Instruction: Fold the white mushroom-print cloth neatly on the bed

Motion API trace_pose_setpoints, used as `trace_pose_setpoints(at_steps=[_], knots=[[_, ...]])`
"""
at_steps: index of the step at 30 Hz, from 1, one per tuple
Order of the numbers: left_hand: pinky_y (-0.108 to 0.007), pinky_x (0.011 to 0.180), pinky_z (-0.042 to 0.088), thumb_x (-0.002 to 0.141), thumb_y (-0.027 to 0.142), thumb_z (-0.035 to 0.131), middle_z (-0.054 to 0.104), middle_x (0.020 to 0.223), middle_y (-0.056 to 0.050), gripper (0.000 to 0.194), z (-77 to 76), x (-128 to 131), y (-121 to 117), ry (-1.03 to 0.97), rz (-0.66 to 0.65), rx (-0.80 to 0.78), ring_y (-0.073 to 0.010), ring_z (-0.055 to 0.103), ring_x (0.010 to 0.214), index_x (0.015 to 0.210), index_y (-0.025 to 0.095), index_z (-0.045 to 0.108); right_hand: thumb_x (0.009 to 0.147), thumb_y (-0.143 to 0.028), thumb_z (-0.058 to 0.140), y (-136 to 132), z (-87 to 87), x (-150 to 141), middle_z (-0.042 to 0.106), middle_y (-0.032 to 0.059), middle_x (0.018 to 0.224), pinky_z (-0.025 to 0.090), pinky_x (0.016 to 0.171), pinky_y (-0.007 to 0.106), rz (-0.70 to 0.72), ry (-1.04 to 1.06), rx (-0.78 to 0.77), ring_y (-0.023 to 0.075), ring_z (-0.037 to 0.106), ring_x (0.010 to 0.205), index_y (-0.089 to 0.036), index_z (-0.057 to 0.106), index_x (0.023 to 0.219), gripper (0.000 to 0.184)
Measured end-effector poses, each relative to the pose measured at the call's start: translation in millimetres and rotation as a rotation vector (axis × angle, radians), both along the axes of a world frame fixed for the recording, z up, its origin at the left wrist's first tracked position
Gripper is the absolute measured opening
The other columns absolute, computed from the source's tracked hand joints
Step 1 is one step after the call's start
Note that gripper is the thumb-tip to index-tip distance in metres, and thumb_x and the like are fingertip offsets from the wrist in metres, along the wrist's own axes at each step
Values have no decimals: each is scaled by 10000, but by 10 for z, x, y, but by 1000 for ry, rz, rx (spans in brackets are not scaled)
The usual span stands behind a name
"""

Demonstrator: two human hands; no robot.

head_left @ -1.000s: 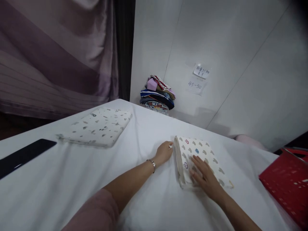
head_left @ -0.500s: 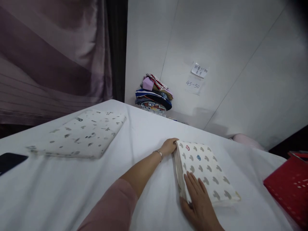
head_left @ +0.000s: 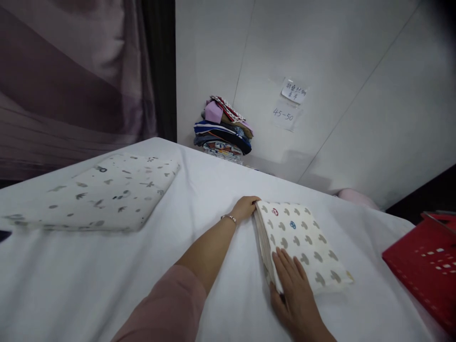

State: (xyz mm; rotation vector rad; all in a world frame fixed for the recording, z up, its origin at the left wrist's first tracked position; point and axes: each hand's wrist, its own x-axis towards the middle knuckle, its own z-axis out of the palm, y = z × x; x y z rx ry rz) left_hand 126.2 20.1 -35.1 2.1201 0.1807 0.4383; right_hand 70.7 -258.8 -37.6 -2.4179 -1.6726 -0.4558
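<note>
A thick folded cloth [head_left: 309, 247], cream with grey mushroom prints plus one red and one blue, lies on the white-covered table [head_left: 213, 190]. My left hand [head_left: 245, 207], with a bracelet at the wrist, grips its far left corner; the fingertips are partly hidden there. On the near left part of the cloth my right hand [head_left: 294, 289] rests flat, fingers stretched over the top and thumb along the layered edge. Another folded cloth [head_left: 110, 194], white with grey leaf and dot prints, lies to the left, apart from both hands.
A red object [head_left: 423, 266] with pale marks stands at the right edge. Stacked folded textiles [head_left: 224, 128] sit beyond the table by the wall, which bears paper notes [head_left: 285, 114]. A pink curtain [head_left: 71, 71] hangs at the left. A dark object [head_left: 4, 234] shows at the left edge.
The view has shifted slightly, so the dark object at the left has mostly left the picture. Both hands keep their places on the mushroom-print cloth.
</note>
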Motion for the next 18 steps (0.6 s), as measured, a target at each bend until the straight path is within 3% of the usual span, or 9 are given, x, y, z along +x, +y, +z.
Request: trace_pose_setpoints(at_steps=[8,14,18], knots=[[-202,783,436,710,101,433,682,973,19,413,26,-51,-9,-21,-29,-18,-138,587,893,1028,225,665,814,-217,440,-21,56,-33,305,96,1439,292,1032,538,-24,31,-25,301,263,1321,-205,165,1440,683],[-219,823,426,735,115,440,674,1013,14,381,-2,-45,-8,-54,-44,5,-154,585,928,1028,226,657,864,-422,460,81,440,75,347,85,1419,388,989,489,-81,288,-57,285,350,1281,-250,393,1349,519],[-233,865,410,761,123,428,658,1070,2,382,-3,-55,-13,-74,-41,22,-163,574,981,1062,229,638,873,-467,433,357,550,161,195,64,1484,315,1039,494,-85,354,-49,265,190,1350,-259,229,1422,622]])
